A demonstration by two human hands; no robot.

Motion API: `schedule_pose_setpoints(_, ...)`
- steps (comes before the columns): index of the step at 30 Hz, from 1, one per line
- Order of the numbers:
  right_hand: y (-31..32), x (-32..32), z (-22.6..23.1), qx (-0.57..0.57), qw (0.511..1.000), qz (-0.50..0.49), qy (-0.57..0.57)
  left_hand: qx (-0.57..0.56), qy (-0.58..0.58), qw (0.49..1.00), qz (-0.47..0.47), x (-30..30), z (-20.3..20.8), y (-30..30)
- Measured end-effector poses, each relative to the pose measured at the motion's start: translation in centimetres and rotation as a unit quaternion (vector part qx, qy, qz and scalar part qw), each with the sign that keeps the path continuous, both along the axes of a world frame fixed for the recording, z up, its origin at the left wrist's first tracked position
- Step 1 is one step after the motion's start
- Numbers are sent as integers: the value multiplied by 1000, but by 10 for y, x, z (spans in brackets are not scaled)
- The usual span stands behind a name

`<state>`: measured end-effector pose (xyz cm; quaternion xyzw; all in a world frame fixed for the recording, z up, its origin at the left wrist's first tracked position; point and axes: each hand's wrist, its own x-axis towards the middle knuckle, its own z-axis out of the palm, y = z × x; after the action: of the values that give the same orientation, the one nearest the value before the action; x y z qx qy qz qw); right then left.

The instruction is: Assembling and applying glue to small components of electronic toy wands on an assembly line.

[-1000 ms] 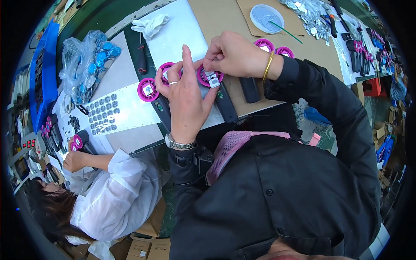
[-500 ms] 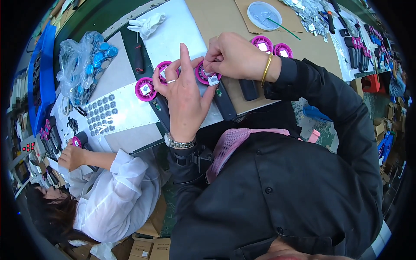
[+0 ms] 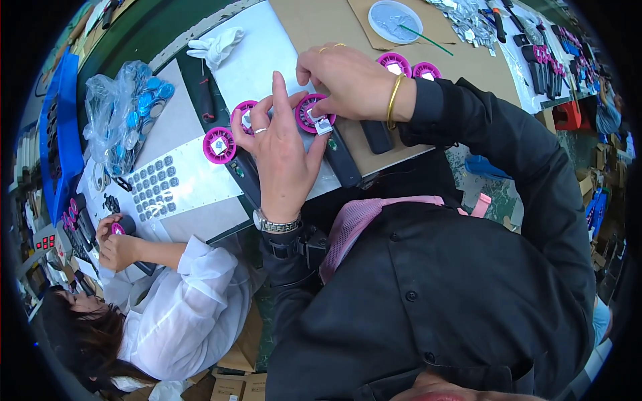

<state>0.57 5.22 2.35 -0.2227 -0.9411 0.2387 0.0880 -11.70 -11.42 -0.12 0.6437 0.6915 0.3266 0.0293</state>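
Note:
A dark handheld device (image 3: 342, 160) with a magenta slotted round head (image 3: 307, 121) lies in front of me. My left hand (image 3: 286, 157) rests over it with fingers apart, the index finger stretched away from me and the thumb beside a small white square piece (image 3: 324, 126) at the head's near edge. From the right, my right hand (image 3: 351, 83) reaches across, its thumb pressing into the magenta head and its index finger bent and apart from the thumb. Its other fingers are mostly hidden. Two similar devices, one with a magenta head (image 3: 219, 146), lie left of my left hand.
More magenta heads (image 3: 394, 65) sit beyond my right wrist. A white tub (image 3: 395, 21) with a green stick stands at the back. Leftward are a sheet of grey square pieces (image 3: 155, 188), a screwdriver (image 3: 206, 100), a white glove (image 3: 217, 47) and a bag of discs (image 3: 127, 113). A co-worker (image 3: 180, 314) sits left.
My right thumb and index finger have come apart from a pinch, and the thumb now presses on the head. The left hand keeps its pose. The view has shifted slightly.

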Motion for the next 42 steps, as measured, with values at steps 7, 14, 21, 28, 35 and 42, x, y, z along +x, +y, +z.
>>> schedule_pose_setpoints(7,-6,7,-5,18,999,-10,26,16,3,999,-33,3,2,3)
schedule_pose_setpoints(14,35,106,60,-89,974,-141,155,-26,-4,1000,5,5,8,-17)
schedule_pose_setpoints(21,169,274,-16,123,907,-402,-23,55,-15,993,106,-8,7,-36)
schedule_pose_setpoints(28,197,280,-83,90,897,-433,24,41,-29,979,199,-20,1,-55)
schedule_pose_setpoints(35,190,293,-60,15,911,-400,100,58,-48,977,199,-26,1,-51)
schedule_pose_setpoints(42,33,81,66,-188,974,-15,128,37,-19,978,203,-30,-5,-53)
